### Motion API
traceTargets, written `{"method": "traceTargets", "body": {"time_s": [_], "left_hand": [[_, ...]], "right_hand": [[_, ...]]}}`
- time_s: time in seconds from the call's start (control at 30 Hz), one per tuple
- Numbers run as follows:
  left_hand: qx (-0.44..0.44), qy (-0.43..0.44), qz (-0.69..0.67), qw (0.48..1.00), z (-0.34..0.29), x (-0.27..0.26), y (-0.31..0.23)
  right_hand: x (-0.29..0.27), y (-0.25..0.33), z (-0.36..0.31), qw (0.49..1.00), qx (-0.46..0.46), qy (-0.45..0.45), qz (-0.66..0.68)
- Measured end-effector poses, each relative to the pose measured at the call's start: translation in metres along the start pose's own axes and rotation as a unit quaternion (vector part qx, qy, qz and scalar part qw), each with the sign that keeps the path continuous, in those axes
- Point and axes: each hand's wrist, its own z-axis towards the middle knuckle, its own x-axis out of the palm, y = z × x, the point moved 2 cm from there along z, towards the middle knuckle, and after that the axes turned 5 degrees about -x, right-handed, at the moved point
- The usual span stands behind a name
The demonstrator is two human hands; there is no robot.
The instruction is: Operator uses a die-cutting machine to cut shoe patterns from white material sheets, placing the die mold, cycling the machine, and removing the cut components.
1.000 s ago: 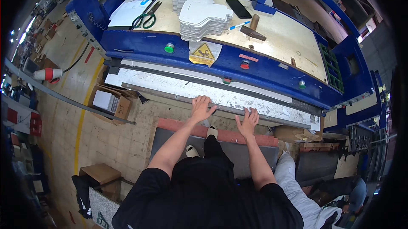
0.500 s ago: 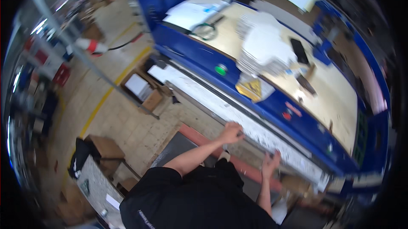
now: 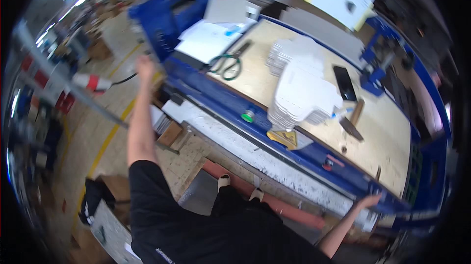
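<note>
My left hand (image 3: pixel 145 67) is raised at the far left with the arm stretched out, beside the outer edge of the blue upright side panel (image 3: pixel 169 24). Its fingers are blurred, and whether it touches the panel does not show. My right hand (image 3: pixel 369 201) is at the right end of the front of the blue machine (image 3: pixel 221 97), fingers stretched out and nothing seen in them. Between my hands runs a long, scuffed white ledge (image 3: pixel 255 151). On the machine's wooden bed lies a stack of white die-cut cardboard sheets (image 3: pixel 301 82).
Green-handled scissors (image 3: pixel 228 65), a black phone (image 3: pixel 344 82) and a hammer (image 3: pixel 353 124) lie on the bed. A green button (image 3: pixel 248 115) and a red button (image 3: pixel 327 164) sit on the front. A grey post (image 3: pixel 98 104) and a cardboard box (image 3: pixel 169 134) stand at left.
My hands have moved apart from in front of the white ledge: the left swung up and far left, the right went to the machine's right end. The view has shifted slightly.
</note>
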Motion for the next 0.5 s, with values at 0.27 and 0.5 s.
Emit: {"method": "traceTargets", "body": {"time_s": [0.27, 0.5], "left_hand": [[0.137, 0.063, 0.203, 0.967, 0.123, 0.062, 0.026], [-0.203, 0.184, -0.062, 0.96, 0.175, 0.055, 0.014]], "right_hand": [[0.065, 0.093, -0.016, 0.967, 0.209, -0.06, 0.131], [0.064, 0.082, 0.035, 0.983, 0.037, -0.132, 0.124]]}}
